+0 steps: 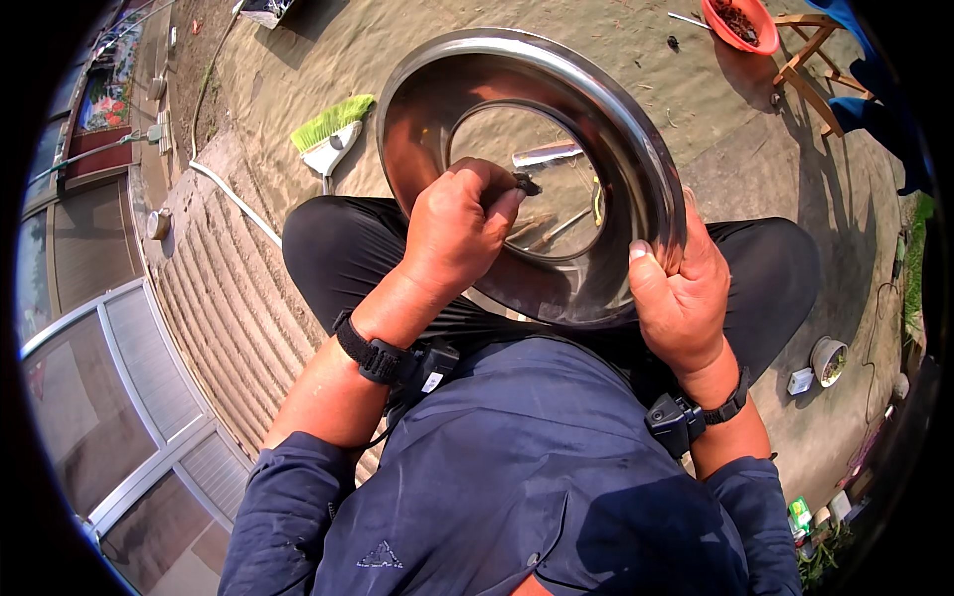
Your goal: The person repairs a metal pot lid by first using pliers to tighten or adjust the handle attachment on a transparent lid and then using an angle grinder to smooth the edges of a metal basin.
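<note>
Your left hand (pixel 462 223) is closed, thumb and finger pinching a dark scrap (pixel 530 184) at the opening of the ring (pixel 636 189). Your right hand (pixel 681 293) is partly curled, gripping its right near rim. The ring is above your legs (pixel 343 253), with a brush (pixel 333 124) far left and a bowl (pixel 745 25) far right.

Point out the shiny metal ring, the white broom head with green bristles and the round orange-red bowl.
Shiny metal ring (pixel 414 139): head view, left part of its wall.
White broom head with green bristles (pixel 333 147): head view, its white body.
Round orange-red bowl (pixel 767 30): head view, right side of its wall.
</note>
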Available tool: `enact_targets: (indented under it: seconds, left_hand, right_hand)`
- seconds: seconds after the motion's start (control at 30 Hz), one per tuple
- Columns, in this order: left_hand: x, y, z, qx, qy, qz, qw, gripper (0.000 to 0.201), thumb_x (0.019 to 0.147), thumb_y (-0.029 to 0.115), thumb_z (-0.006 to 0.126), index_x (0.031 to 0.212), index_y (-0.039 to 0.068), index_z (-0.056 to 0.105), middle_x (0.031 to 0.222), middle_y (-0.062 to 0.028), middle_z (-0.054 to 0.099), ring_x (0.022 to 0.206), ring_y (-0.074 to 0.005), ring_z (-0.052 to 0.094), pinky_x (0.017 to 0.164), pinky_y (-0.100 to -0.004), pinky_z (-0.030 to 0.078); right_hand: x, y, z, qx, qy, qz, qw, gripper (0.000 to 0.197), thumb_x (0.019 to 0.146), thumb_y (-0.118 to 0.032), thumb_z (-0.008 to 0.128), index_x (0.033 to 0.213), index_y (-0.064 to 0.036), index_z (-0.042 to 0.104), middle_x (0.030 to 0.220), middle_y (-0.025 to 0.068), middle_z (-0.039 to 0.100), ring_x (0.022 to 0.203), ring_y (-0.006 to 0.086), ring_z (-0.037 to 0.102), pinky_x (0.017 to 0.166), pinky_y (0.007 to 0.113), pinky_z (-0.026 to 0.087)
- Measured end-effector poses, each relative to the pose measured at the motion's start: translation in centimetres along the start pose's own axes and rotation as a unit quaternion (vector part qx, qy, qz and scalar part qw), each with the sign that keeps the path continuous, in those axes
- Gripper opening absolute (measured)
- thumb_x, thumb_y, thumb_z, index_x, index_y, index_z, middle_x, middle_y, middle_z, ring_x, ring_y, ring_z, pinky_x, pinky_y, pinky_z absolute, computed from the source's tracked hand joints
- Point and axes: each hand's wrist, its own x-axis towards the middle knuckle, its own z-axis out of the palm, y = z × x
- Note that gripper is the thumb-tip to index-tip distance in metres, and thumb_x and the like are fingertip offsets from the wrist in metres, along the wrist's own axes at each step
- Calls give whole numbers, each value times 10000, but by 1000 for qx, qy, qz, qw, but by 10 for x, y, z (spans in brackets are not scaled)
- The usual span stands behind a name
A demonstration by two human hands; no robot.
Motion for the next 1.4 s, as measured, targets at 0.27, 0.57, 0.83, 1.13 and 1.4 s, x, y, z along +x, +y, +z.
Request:
enact_targets:
  seconds: [0.27,0.57,0.83,1.13,1.4]
  left_hand:
    - [0,1,0,-58,-17,-52,997,157,905,115,723,955,-20,662,750,-38,647,685,-97,589,638,-262,498]
    - [1,4,4,-187,-30,-177,966,166,910,150,701,917,-11,663,711,-28,637,654,-82,572,599,-272,473]
    - [-1,-28,13,-297,-35,-76,951,160,912,135,675,1008,8,660,880,-62,688,797,-166,650,701,-312,523]
    - [2,-13,10,-506,-75,-220,831,145,954,165,633,986,24,644,859,-28,665,694,-74,599,560,-221,426]
    - [11,-5,5,-466,-125,-277,831,188,989,204,600,1049,30,633,889,-16,665,715,-83,613,593,-230,447]
  right_hand:
    - [6,-5,-8,-79,-61,-52,994,483,809,-13,611,1286,42,568,1020,165,633,810,249,627,768,310,518]
    - [7,-8,-3,-105,-67,-99,987,578,708,53,643,1280,-9,591,1062,165,652,826,279,666,748,336,551]
    - [13,-8,1,-96,-117,-165,975,598,661,119,673,1231,-59,632,1086,128,670,864,261,704,710,326,585]
    - [15,-8,1,-122,-95,-160,975,585,711,141,631,1273,-19,616,1109,160,652,878,259,706,758,320,566]
    - [16,-5,-2,-101,-64,-129,984,589,752,196,531,1301,-3,609,1129,170,642,943,275,680,857,310,536]
